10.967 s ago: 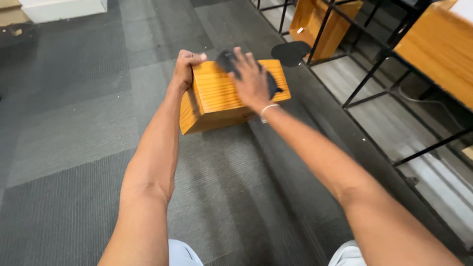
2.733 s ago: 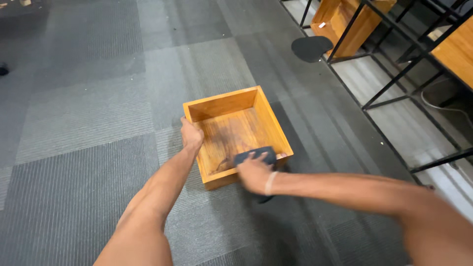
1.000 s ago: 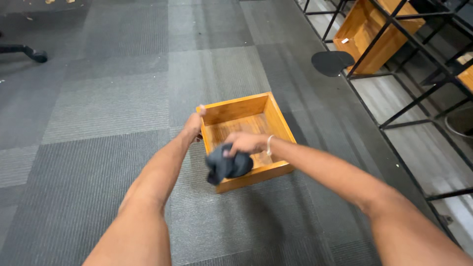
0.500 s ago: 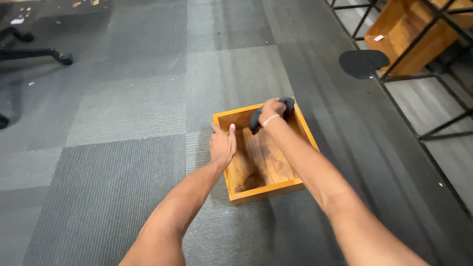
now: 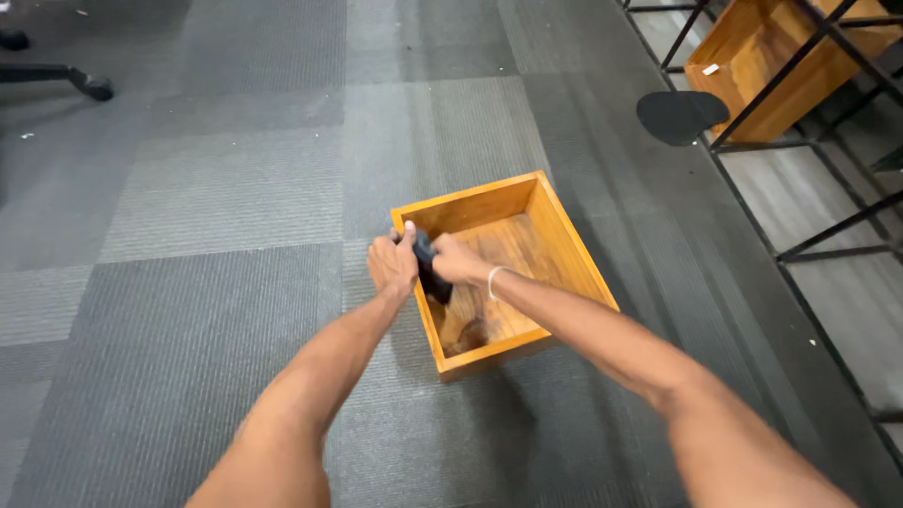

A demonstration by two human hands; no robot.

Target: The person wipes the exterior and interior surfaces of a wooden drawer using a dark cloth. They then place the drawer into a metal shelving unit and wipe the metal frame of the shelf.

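- A dark cloth (image 5: 431, 268) is bunched against the inner face of the left wall of an open wooden box (image 5: 564, 254), which sits on the grey carpet floor (image 5: 216, 188).
- The cloth is judged soft and light; it crumples readily, so it is best gathered into a wad in the palm.
- The right hand (image 5: 457, 261) is closed on the cloth, pressing it to the wall from inside.
- The left hand (image 5: 392, 263) is clamped on the rim of the same wall from outside, thumb raised; the two hands are nearly touching.
- The box is judged stiff and fairly heavy, with a smooth varnished finish; a wall's rim offers the firmest hold.
- Nothing but the cloth and the right hand is seen inside the box; a darker patch shows on its bottom near the front corner.
- A black metal rack (image 5: 800, 75) stands to the right, with another wooden box (image 5: 752, 71) beneath it and a flat dark round piece (image 5: 679, 116) beside it.
- A chair base (image 5: 66, 77) is seen at the far left.
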